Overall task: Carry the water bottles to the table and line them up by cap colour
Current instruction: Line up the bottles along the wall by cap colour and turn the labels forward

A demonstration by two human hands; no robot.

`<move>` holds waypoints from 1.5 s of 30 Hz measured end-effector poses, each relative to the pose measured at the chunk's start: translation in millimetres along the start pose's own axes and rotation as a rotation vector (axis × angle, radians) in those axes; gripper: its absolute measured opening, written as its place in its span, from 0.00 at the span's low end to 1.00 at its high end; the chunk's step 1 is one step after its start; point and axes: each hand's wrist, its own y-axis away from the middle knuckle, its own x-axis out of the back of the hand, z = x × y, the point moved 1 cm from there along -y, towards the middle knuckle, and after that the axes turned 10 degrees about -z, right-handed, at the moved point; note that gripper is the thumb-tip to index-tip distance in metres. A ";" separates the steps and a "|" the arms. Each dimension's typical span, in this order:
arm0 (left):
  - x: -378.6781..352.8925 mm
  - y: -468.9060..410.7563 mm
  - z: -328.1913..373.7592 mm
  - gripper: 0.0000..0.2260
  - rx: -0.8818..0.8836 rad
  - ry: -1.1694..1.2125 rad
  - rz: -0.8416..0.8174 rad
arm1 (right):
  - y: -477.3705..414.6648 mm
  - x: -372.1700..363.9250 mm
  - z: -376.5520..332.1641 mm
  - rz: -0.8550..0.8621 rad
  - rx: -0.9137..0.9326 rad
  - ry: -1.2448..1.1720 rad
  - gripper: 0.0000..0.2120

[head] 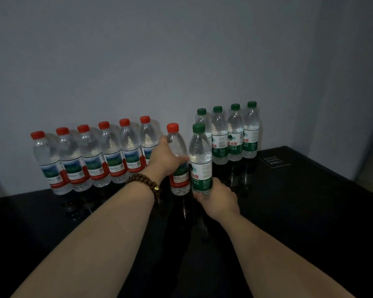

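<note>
At frame centre on the dark desk, the left hand grips a red-capped bottle; the right hand grips a green-capped bottle.

Dim room — grey wall
</note>
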 end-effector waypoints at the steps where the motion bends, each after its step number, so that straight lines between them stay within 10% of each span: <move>1: 0.9 -7.9 -2.6 0.35 -0.001 0.011 0.001 | -7.3 -2.2 -0.3 0.001 0.008 0.009 0.25; 45: -49.3 -59.9 -129.3 0.13 0.185 0.008 0.321 | -115.1 -33.4 -14.7 0.165 0.130 0.441 0.27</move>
